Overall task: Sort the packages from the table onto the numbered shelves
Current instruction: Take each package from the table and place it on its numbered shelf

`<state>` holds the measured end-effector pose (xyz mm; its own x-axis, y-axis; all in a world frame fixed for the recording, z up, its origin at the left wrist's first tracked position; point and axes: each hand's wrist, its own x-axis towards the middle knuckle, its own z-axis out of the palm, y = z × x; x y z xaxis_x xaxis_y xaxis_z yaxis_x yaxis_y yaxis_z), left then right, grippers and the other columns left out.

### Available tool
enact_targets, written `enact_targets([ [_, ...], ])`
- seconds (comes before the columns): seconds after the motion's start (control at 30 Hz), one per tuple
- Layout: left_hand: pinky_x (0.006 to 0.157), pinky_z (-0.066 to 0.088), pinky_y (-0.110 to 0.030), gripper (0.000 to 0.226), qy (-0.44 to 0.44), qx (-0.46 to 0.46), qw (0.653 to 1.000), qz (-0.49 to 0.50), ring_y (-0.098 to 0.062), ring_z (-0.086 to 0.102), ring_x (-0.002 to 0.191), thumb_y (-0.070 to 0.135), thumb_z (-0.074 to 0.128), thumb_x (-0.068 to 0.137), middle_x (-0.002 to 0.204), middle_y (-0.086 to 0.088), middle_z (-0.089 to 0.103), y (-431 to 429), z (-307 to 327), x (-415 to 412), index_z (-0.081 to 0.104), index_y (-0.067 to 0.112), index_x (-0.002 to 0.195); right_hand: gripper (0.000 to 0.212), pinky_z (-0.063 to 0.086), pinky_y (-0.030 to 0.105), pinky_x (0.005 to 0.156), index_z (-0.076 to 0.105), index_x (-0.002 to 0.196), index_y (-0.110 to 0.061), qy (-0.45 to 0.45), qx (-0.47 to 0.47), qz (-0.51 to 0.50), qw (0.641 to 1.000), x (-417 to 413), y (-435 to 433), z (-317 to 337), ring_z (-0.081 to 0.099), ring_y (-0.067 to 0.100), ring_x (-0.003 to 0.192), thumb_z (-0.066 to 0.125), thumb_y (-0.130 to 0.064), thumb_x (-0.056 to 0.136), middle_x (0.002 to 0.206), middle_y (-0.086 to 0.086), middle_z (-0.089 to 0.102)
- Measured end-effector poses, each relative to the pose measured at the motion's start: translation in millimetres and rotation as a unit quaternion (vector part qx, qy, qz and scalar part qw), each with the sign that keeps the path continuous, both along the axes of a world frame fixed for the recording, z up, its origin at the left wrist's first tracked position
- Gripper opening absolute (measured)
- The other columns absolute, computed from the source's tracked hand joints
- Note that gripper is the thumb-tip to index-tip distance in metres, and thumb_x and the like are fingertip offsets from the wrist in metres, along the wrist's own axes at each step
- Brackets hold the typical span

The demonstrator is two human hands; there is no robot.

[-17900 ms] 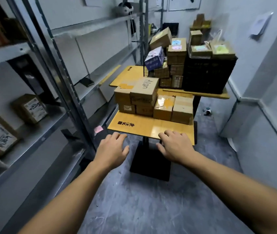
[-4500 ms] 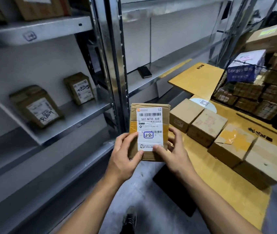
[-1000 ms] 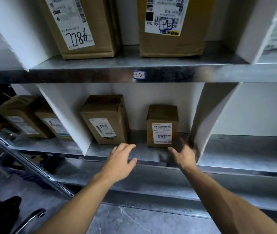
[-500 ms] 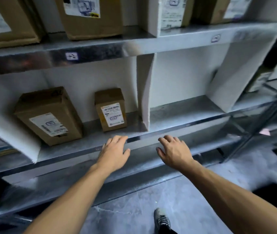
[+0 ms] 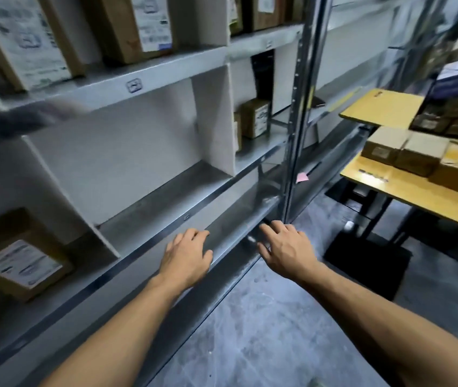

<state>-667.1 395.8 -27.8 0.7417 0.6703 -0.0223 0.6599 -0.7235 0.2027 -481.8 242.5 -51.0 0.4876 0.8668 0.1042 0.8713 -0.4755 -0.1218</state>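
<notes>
Both my hands are empty and held out in front of the metal shelves (image 5: 166,210). My left hand (image 5: 185,255) hovers near the lower shelf's front edge, fingers relaxed. My right hand (image 5: 286,247) is spread just in front of the upright post (image 5: 297,135). A labelled cardboard package (image 5: 18,258) stands in the lower-left compartment. Another small package (image 5: 255,117) stands in a compartment further right. On the yellow table (image 5: 406,191) at the right lie several brown packages (image 5: 423,153).
Larger labelled boxes (image 5: 135,26) stand on the upper shelf. White dividers (image 5: 213,118) split the shelf into compartments. A wire basket of boxes (image 5: 457,107) sits at the far right. The table's black base (image 5: 367,263) rests on the grey floor.
The view has swung right, away from the compartment with the placed package, so the table comes into sight. Both empty hands have moved right along the shelf edge.
</notes>
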Motion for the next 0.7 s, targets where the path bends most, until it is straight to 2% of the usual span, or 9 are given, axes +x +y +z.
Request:
enact_targets([
  [0.2,0.104,0.034,-0.039,0.046,-0.024,-0.013,0.995,-0.096,-0.024,0.043,0.125,0.037,0.048,0.093,0.137,0.003,0.047,-55,6,152,0.045,0.026,0.138,0.043,0.048,0.040,0.075,0.053,0.125,-0.023,-0.033,-0.009,-0.096,0.995,123,-82,9,0.060,0.033,0.102,0.044,-0.051,0.094,0.118,0.005,0.058],
  [0.33,0.104,0.033,-0.038,0.046,-0.036,-0.017,0.988,-0.152,-0.024,0.042,0.125,0.039,0.049,0.093,0.137,0.003,0.046,-102,7,247,0.044,0.028,0.138,0.042,0.049,0.040,0.076,0.051,0.125,-0.022,-0.030,-0.035,-0.155,0.987,197,-139,13,0.059,0.034,0.106,0.041,-0.051,0.095,0.123,0.006,0.056],
  [0.53,0.102,0.036,-0.039,0.047,-0.034,-0.012,0.975,-0.217,-0.024,0.044,0.122,0.040,0.048,0.093,0.136,0.003,0.047,-157,4,357,0.043,0.027,0.138,0.044,0.045,0.040,0.082,0.047,0.132,-0.025,-0.030,-0.039,-0.224,0.973,278,-212,14,0.055,0.032,0.114,0.039,-0.052,0.098,0.130,0.005,0.053],
  [0.7,0.103,0.036,-0.039,0.047,-0.043,-0.004,0.961,-0.273,-0.023,0.043,0.124,0.040,0.046,0.095,0.139,0.003,0.045,-187,11,426,0.041,0.027,0.140,0.042,0.046,0.040,0.082,0.049,0.128,-0.023,-0.017,-0.027,-0.289,0.957,329,-254,16,0.056,0.031,0.111,0.040,-0.051,0.097,0.128,0.005,0.054],
])
